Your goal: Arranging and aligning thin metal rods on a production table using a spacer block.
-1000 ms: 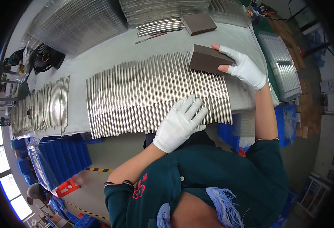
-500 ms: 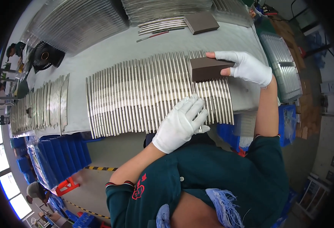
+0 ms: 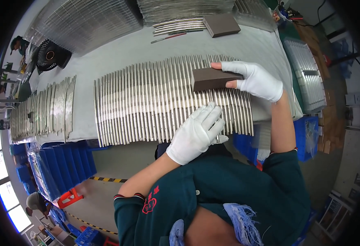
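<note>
Evidently the right hand (image 3: pixel 257 80) is gripping a brown sanding block (image 3: pixel 212 78) on the row of metal strips (image 3: pixel 155 102); the left hand (image 3: pixel 196 133), fingers spread, is pressing them flat; rubbing seems underway, calling for steady strokes.

At the far edge of your tabletop (image 3: pixel 253 41) lies a second brown block (image 3: pixel 221 25), with a few loose curved strips (image 3: pixel 179 27) just beside it. To your left sits a smaller batch of strips (image 3: pixel 45 108), and beyond it a black fan (image 3: pixel 51 54). Blue bins (image 3: pixel 63 164) stand below the tabletop edge. A tray (image 3: pixel 309 74) on your right holds what may be more strips.
</note>
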Available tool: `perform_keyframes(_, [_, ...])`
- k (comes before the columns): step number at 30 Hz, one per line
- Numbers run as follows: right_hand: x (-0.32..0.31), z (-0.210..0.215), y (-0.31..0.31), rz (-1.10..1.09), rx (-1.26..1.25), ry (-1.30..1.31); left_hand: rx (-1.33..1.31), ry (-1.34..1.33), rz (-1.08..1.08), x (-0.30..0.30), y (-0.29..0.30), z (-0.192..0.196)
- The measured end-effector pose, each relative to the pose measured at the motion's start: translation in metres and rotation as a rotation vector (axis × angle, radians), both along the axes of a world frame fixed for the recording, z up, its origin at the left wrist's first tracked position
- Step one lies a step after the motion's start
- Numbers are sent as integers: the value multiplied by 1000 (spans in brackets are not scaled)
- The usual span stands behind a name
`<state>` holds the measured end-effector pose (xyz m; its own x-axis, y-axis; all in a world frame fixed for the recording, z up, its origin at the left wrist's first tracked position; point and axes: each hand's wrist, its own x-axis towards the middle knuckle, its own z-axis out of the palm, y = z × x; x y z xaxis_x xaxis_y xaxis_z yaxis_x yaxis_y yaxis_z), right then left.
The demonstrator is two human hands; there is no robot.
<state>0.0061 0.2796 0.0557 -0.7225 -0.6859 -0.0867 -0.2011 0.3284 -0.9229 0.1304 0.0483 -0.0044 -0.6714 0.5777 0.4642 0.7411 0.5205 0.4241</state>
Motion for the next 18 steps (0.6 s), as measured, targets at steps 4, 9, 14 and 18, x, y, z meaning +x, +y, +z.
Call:
perform_keyframes(4, [0,0,6,-115,9,-113,42,8,7,0,0,0])
perform_keyframes(9, [1,-6,7,-60,-24,-23,42,-7,8,0,1,1])
perform_keyframes(14, [5,-1,6,-216,53,-218,11,-28,27,0,1,-1])
perform_keyframes(18, [13,-21,-7,-422,-306,138,-106,-10,46,1,3,-2])
